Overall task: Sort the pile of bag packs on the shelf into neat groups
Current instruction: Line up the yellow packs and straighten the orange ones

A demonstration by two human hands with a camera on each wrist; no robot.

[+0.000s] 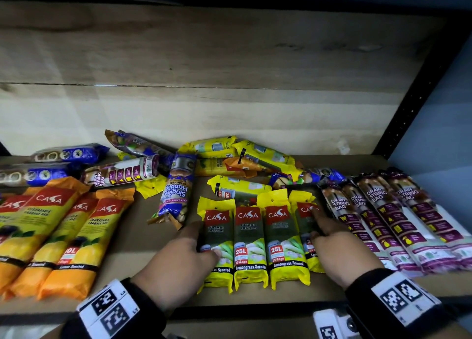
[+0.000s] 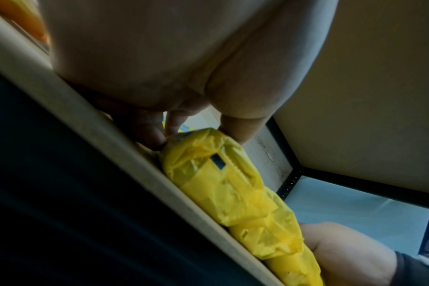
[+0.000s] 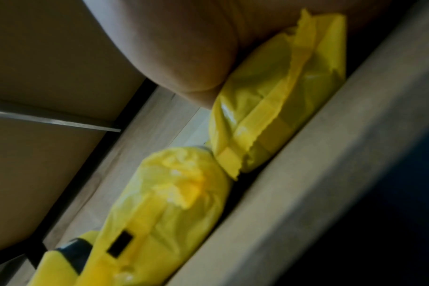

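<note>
- The left hand [image 1: 178,257] and right hand [image 1: 339,249] press, fingers fairly straight, on the two ends of a row of four yellow plastic bag packs [image 1: 255,239].
- The packs point away from the person, side by side.
- Loose yellow packs [image 1: 237,157] lie just beyond both hands.

The right hand [image 3: 184,54] presses on a yellow pack [image 3: 282,100] lying on the shelf [image 3: 306,174]; a second yellow pack [image 3: 164,209] lies just beside it.

Wooden shelf [image 1: 143,259] carries orange packs [image 1: 51,236], yellow packs [image 1: 251,239], draw-string packs [image 1: 398,223], blue packs [image 1: 69,154]
</note>
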